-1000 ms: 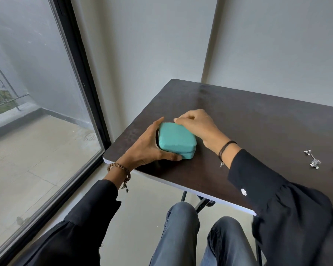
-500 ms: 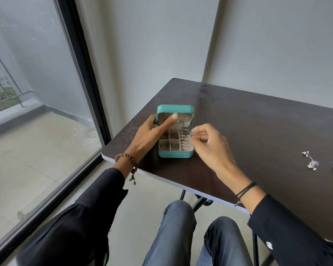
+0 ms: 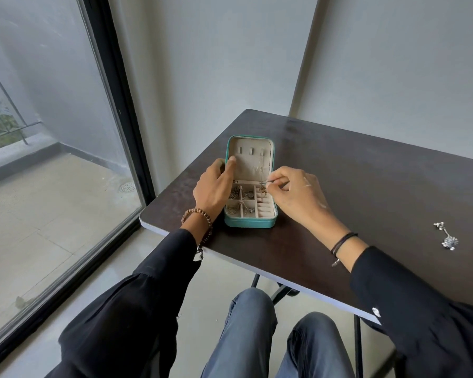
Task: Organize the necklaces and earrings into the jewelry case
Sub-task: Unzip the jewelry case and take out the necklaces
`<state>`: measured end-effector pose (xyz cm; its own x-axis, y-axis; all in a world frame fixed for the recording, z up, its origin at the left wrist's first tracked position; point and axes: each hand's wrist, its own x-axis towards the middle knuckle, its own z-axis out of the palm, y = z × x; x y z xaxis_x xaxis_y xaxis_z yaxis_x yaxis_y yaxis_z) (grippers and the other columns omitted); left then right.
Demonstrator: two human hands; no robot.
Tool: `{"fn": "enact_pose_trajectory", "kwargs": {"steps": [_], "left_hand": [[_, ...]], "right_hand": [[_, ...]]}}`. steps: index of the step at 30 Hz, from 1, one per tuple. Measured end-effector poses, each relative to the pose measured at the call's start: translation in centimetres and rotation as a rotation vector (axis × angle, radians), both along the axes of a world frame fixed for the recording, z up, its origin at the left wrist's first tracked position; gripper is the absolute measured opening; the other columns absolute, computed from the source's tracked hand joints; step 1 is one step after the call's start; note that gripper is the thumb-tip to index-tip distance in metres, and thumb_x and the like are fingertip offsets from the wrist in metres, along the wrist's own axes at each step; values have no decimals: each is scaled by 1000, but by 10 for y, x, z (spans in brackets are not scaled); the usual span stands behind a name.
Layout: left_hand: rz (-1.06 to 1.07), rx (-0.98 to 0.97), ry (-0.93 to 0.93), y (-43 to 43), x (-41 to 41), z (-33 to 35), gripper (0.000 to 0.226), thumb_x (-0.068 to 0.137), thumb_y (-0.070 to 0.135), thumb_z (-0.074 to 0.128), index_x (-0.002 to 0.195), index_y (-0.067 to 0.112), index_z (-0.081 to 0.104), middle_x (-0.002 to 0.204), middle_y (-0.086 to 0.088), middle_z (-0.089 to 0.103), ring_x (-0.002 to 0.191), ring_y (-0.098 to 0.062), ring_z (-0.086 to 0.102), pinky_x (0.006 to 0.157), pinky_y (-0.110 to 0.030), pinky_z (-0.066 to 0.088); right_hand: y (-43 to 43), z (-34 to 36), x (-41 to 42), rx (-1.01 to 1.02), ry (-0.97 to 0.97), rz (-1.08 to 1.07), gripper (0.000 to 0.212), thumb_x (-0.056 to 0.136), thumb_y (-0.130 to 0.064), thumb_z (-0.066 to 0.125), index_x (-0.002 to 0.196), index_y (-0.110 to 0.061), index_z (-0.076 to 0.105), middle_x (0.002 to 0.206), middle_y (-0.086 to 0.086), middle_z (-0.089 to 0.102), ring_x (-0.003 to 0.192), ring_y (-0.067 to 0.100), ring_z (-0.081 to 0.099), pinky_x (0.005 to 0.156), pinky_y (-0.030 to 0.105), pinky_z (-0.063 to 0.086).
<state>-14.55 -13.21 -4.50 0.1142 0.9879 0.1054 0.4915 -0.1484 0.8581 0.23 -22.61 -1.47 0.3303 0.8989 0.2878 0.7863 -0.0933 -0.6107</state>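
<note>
Left hand point(image 3: 215, 186) grips the lid of the open jewelry case point(image 3: 250, 224). Right hand point(image 3: 298, 195) pinches a small piece point(image 3: 263, 183); it is best lowered gently, straight beneath the fingertips.

The jewelry case point(image 3: 250, 223) is covered in smooth teal leather-like material with a soft sheen and lined with matt, pale velvety cloth. The table point(image 3: 366, 186) is finished dark and wood-like, smooth and faintly glossy. Shiny silvery metal is seen in the thin chain point(image 3: 262, 170) in the lid and the earrings point(image 3: 447, 240).
</note>
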Motion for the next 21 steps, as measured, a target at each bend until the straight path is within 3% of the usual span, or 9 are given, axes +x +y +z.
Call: {"fn": "enact_pose_trajectory", "kwargs": {"steps": [2, 3, 7, 11, 15, 18, 20, 21], "left_hand": [[-2, 12, -11, 1, -1, -2, 49, 101, 60, 35, 87, 16, 52, 87, 1, 70, 85, -21, 65, 66, -32, 39], [-3, 19, -15, 1, -1, -2, 50, 101, 60, 35, 87, 15, 51, 86, 0, 70, 85, -21, 65, 66, -31, 39], [-37, 34, -40, 2, -3, -5, 49, 101, 61, 35, 83, 17, 47, 82, 2, 68, 84, -22, 67, 74, -35, 45], [-48, 44, -74, 1, -4, -5, 49, 101, 62, 37, 80, 19, 48, 78, 5, 65, 78, -18, 65, 78, -39, 49], [-61, 53, -81, 0, -5, -4, 45, 101, 61, 37, 77, 25, 46, 77, 9, 63, 74, -14, 62, 76, -38, 47], [-62, 52, -87, 0, -5, -4, 45, 101, 62, 37, 79, 25, 47, 82, 7, 66, 84, -20, 67, 83, -44, 52], [-63, 49, -88, -1, -6, -3, 44, 101, 62, 37, 77, 26, 47, 84, 7, 67, 86, -20, 68, 85, -46, 53], [-64, 48, -97, -1, -6, -3, 44, 101, 63, 37, 77, 28, 48, 86, 6, 68, 87, -20, 68, 86, -47, 53]], "right_hand": [[10, 0, -1, -9, -78, -20, 13, 92, -26, 63, 91, -20, 75, 87, -9, 69, 83, 12, 66, 78, 32, 57], [14, 1, -3, -23, -120, -39, 16, 92, -28, 62, 85, -20, 74, 86, -8, 68, 85, 15, 66, 76, 35, 56], [30, 3, -10, -97, -252, -140, 37, 93, -43, 61, 72, -15, 71, 83, -3, 70, 86, 26, 67, 72, 36, 53], [35, 4, -16, -110, -236, -177, 29, 91, -39, 66, 76, -16, 77, 88, -1, 74, 89, 28, 69, 73, 35, 51], [31, 6, -11, -41, 48, -178, 14, 85, -33, 71, 77, -25, 78, 80, -12, 73, 87, 15, 68, 73, 30, 52], [27, 13, -7, 65, 273, -95, 8, 85, -30, 73, 80, -24, 77, 69, -10, 71, 64, 1, 63, 61, 20, 47], [27, 20, -6, 109, 408, -64, 8, 86, -26, 71, 84, -20, 76, 67, -3, 73, 54, 7, 65, 55, 20, 47], [30, 23, -5, 121, 471, -58, 7, 87, -24, 71, 86, -18, 74, 69, 0, 75, 59, 13, 70, 53, 22, 47]]}}
